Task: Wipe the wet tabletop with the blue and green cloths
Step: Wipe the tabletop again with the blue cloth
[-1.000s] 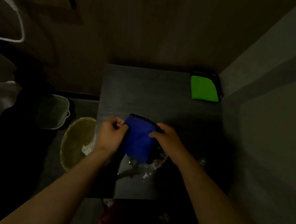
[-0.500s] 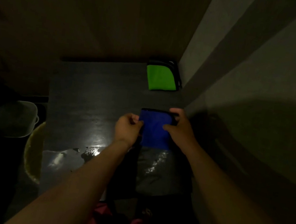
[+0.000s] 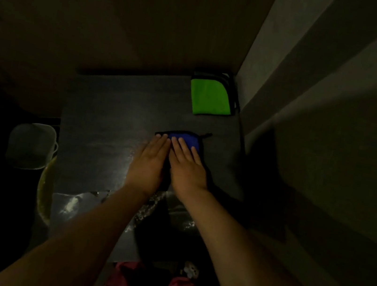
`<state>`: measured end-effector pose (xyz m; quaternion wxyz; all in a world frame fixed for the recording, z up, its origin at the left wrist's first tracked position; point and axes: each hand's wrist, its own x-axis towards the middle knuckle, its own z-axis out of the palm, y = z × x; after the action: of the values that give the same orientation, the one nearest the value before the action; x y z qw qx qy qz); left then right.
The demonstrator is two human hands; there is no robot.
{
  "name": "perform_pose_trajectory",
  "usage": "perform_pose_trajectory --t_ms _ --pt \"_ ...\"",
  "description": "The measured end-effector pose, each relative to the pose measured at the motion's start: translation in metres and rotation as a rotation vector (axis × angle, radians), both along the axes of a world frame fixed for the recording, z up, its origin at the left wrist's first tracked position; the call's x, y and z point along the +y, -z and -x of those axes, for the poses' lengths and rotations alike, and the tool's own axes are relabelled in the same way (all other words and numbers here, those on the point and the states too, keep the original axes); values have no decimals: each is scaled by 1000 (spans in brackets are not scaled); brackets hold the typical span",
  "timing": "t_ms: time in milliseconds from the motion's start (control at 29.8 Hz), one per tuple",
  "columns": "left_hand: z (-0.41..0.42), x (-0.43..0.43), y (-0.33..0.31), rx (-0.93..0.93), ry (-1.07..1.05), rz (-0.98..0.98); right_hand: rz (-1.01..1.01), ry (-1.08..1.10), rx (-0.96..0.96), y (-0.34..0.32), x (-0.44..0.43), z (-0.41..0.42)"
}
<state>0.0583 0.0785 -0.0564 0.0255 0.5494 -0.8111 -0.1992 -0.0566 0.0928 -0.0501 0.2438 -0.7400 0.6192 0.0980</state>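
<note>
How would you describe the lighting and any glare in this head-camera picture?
Head view: very dim overall; only the green cloth and blue cloth show colour; glare glints off the wet patch on the tabletop near the forearms; walls bend from wide-angle distortion.

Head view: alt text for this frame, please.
Both hands, left hand and right hand, press flat on a blue cloth on a dark wet tabletop. A folded green cloth lies at the far right corner.
</note>
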Motion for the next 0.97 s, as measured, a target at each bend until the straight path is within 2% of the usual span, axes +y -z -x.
perform_pose_trajectory --t_ms 235,538,739,974 --pt "19 6 -5 -78 59 32 -43 -32 56 4 10 30" --pt "105 36 -18 -217 172 -76 -77 49 165 3 51 102" --pt "118 60 -21 -253 205 -97 -83 72 224 4 78 107" --pt "113 92 -22 -255 215 -113 -78 119 169 3 112 100"
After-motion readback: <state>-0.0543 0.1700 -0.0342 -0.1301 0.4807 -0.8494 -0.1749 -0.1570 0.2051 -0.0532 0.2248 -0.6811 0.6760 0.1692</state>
